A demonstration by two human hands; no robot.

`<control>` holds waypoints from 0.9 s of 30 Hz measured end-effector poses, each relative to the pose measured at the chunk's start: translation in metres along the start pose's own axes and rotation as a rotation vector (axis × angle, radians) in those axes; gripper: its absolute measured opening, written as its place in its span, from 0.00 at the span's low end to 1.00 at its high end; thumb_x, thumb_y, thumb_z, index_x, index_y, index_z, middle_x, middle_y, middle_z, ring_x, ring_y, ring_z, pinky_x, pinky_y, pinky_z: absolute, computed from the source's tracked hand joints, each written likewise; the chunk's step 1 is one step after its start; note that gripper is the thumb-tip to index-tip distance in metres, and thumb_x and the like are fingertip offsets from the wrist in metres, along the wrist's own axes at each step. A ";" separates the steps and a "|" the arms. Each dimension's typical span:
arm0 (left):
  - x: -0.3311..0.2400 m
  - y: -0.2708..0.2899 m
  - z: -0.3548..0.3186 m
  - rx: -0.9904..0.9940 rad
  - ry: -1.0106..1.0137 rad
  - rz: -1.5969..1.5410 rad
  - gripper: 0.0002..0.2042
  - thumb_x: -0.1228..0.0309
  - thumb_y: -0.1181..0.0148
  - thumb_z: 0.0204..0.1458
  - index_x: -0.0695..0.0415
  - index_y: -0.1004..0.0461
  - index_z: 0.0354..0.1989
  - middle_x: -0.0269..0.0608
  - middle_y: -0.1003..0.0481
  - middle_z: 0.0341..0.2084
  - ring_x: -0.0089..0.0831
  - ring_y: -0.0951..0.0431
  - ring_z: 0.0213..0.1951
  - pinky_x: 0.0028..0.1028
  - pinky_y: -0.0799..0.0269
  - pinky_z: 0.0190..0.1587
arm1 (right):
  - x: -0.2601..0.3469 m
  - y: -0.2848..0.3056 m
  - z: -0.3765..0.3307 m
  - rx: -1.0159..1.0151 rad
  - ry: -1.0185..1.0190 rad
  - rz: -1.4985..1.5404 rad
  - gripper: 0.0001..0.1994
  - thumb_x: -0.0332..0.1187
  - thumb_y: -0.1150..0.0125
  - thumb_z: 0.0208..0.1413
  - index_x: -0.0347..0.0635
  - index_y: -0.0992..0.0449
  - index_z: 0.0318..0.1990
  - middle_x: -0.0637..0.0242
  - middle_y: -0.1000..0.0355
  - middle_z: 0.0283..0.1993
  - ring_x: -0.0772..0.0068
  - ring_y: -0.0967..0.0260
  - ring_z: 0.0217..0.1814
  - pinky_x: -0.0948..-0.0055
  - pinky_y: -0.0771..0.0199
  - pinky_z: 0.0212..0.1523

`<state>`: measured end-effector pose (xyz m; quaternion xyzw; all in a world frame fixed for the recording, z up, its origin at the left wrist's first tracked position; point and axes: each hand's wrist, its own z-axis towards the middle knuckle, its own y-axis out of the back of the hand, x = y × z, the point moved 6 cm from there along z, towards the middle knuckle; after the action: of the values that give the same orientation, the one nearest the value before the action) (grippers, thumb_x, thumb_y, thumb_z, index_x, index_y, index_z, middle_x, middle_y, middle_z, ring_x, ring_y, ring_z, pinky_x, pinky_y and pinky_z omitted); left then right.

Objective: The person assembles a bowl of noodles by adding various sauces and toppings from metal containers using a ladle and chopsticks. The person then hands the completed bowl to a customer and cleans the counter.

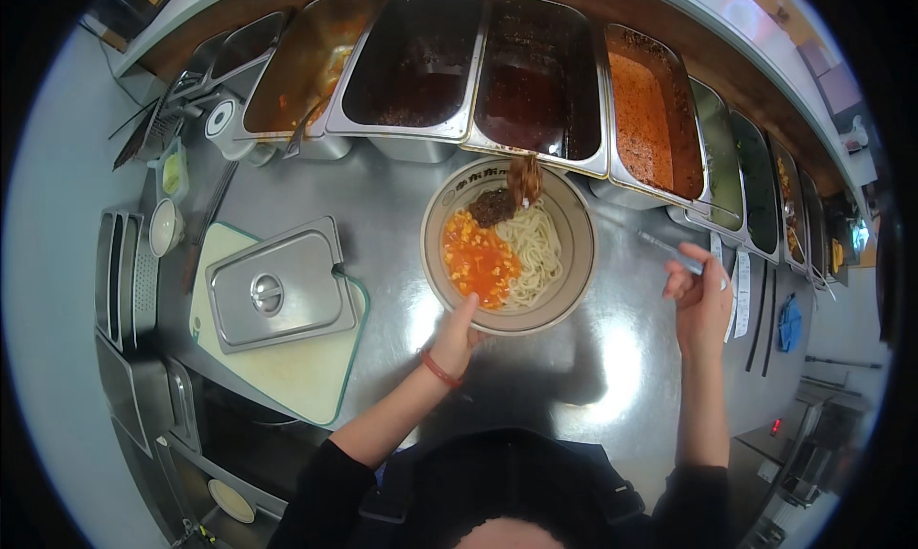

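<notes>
Gripping the noodle bowl (575, 252) is the left hand (455, 341), while the right hand (703, 305) clasps what seems a ladle (524, 181)

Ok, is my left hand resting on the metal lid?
No, your left hand is on the near rim of the noodle bowl, apart from the metal lid.

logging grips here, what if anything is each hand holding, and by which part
The left hand holds the bowl by its near rim; the right hand holds the ladle by the end of its handle.
</notes>
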<state>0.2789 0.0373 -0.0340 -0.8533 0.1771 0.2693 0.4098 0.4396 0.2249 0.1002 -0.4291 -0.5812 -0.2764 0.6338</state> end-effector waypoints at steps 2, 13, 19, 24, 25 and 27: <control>-0.002 -0.003 -0.001 0.023 -0.008 -0.001 0.23 0.60 0.62 0.46 0.63 0.51 0.47 0.43 0.42 0.44 0.33 0.39 0.45 0.31 0.40 0.44 | -0.002 -0.003 -0.014 0.002 -0.032 -0.205 0.17 0.36 0.68 0.52 0.27 0.38 0.36 0.55 0.35 0.25 0.74 0.36 0.22 0.80 0.35 0.24; -0.006 -0.005 -0.003 0.020 -0.038 -0.020 0.21 0.60 0.61 0.47 0.61 0.48 0.46 0.42 0.37 0.39 0.27 0.35 0.40 0.26 0.38 0.40 | 0.015 -0.038 -0.040 0.329 0.277 -0.658 0.11 0.27 0.64 0.49 0.29 0.35 0.33 0.58 0.35 0.26 0.73 0.35 0.24 0.81 0.35 0.25; -0.007 -0.004 -0.002 -0.002 -0.034 -0.006 0.21 0.60 0.61 0.46 0.61 0.47 0.46 0.41 0.37 0.39 0.27 0.34 0.40 0.24 0.38 0.39 | 0.009 -0.017 -0.037 0.111 0.187 -0.487 0.14 0.31 0.66 0.51 0.29 0.36 0.34 0.55 0.35 0.27 0.72 0.35 0.24 0.79 0.34 0.25; -0.006 -0.003 -0.001 -0.001 -0.033 -0.017 0.21 0.60 0.60 0.46 0.61 0.47 0.45 0.41 0.37 0.38 0.26 0.34 0.39 0.24 0.37 0.39 | 0.006 -0.009 -0.041 0.076 0.171 -0.405 0.16 0.33 0.68 0.52 0.27 0.37 0.34 0.54 0.34 0.27 0.72 0.35 0.24 0.78 0.34 0.26; -0.005 -0.003 -0.001 0.003 -0.034 -0.013 0.21 0.60 0.60 0.46 0.61 0.47 0.45 0.41 0.37 0.38 0.26 0.34 0.39 0.24 0.37 0.39 | 0.004 -0.009 -0.043 0.078 0.144 -0.399 0.16 0.33 0.67 0.52 0.27 0.37 0.34 0.54 0.34 0.26 0.71 0.35 0.24 0.78 0.34 0.26; -0.005 -0.002 -0.002 -0.006 -0.035 -0.015 0.21 0.60 0.60 0.46 0.61 0.47 0.45 0.40 0.37 0.38 0.26 0.34 0.39 0.24 0.37 0.39 | -0.001 -0.010 -0.044 0.096 0.115 -0.420 0.16 0.33 0.67 0.52 0.27 0.37 0.34 0.54 0.34 0.26 0.71 0.35 0.24 0.78 0.34 0.26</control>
<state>0.2765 0.0380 -0.0285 -0.8510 0.1627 0.2815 0.4125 0.4527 0.1813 0.1038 -0.2516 -0.6330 -0.3984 0.6142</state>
